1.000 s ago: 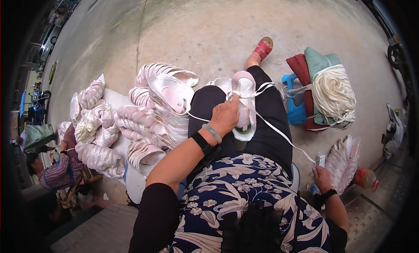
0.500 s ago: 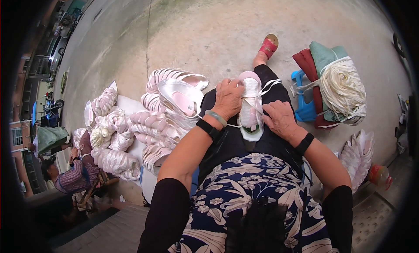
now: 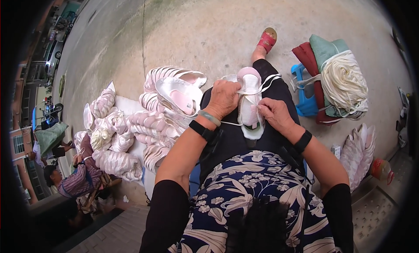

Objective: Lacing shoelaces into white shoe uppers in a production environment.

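A white and pink mesh shoe upper (image 3: pixel 250 108) lies lengthwise on my lap, its rounded pink toe pointing away from me. A white shoelace (image 3: pixel 271 80) crosses it and loops out to the right. My left hand (image 3: pixel 223 98) is closed at the upper's left edge, with the lace running out from its fingertips. On the opposite edge my right hand (image 3: pixel 279 116) pinches with thumb and forefinger; the exact spot under those fingertips is hidden. Another lace end stretches left from the upper, below my left hand. Part of another white piece shows just beyond my left hand.
Stacked white and pink shoe uppers (image 3: pixel 152 122) are heaped at my left. At right, a blue stool (image 3: pixel 305 96) stands beside folded cloth and a bundle of white laces (image 3: pixel 345 85). More uppers (image 3: pixel 358 155) and a bottle (image 3: pixel 381 171) lie nearer. A person (image 3: pixel 78 176) sits far left.
My right hand has drawn its fingers into a pinch at the upper's edge. My left hand has shifted slightly left and curled tighter, and the upper has moved a little away from me.
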Demonstrator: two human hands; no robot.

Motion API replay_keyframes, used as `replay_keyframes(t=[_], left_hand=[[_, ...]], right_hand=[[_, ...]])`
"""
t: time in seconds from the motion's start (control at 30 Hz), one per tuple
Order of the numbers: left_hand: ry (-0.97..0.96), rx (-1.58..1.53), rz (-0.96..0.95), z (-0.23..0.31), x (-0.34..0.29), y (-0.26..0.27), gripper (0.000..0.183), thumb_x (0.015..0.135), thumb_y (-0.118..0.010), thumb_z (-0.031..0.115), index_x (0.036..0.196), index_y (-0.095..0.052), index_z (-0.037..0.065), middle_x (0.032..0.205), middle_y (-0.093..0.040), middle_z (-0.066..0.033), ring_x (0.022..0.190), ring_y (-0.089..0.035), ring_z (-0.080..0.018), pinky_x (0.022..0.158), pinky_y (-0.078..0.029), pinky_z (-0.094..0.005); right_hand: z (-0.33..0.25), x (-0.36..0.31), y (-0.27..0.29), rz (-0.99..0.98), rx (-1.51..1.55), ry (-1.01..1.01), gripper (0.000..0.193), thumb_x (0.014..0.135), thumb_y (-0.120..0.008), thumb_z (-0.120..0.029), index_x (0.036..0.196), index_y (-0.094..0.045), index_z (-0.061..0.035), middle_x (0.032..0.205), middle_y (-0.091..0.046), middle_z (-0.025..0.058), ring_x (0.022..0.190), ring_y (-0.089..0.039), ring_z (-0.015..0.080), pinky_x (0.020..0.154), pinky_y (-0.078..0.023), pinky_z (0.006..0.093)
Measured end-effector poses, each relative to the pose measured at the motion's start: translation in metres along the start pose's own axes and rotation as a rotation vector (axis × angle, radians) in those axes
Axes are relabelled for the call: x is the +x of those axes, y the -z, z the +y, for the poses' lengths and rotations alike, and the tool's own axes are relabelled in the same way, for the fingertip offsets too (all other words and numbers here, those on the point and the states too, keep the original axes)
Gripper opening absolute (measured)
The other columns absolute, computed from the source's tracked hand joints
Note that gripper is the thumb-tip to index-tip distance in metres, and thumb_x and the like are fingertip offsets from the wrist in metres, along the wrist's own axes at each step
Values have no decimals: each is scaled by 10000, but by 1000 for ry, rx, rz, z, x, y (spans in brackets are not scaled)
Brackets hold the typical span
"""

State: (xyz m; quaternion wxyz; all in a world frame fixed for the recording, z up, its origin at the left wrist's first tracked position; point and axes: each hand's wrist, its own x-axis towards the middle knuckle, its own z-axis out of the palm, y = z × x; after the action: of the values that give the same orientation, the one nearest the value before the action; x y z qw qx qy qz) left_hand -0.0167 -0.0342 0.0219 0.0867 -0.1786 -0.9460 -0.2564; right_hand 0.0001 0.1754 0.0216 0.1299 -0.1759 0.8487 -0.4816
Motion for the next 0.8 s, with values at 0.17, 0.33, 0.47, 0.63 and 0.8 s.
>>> replay_keyframes(t=[0.17,0.33,0.47,0.63,0.8], left_hand=[[70,-56,132,1,3,8,98,731,-560,64,818,-600,45,751,-601,-120,712,-582,-297,659,-443,-370],[268,-274,205,11,-2,-6,96,769,-557,58,841,-595,8,721,-605,-136,643,-602,-267,589,-463,-318],[336,-359,205,15,-10,-26,88,770,-551,64,824,-593,8,656,-584,-153,594,-597,-240,565,-453,-302],[382,-283,163,18,-11,-36,116,766,-541,85,841,-587,10,637,-582,-155,577,-595,-256,567,-459,-319],[514,-271,70,24,-9,-32,229,743,-569,134,940,-563,18,621,-575,-135,566,-583,-260,570,-462,-329]], right_hand=[[-4,-5,3,-78,-164,104,168,796,-569,-198,729,-556,-45,637,-573,165,638,-579,354,570,-438,432],[-6,-16,12,-155,-126,65,161,790,-573,-197,723,-558,-52,637,-566,161,641,-566,363,568,-427,440],[-11,-44,34,-264,-150,-10,151,787,-579,-193,720,-562,-59,632,-566,152,640,-564,362,564,-423,442],[-12,-83,53,-147,-358,90,104,784,-584,-142,737,-534,-63,606,-539,132,592,-556,340,528,-418,418],[-6,-80,53,-17,-621,249,82,772,-586,-107,810,-524,-68,579,-527,92,536,-553,275,493,-414,379]])
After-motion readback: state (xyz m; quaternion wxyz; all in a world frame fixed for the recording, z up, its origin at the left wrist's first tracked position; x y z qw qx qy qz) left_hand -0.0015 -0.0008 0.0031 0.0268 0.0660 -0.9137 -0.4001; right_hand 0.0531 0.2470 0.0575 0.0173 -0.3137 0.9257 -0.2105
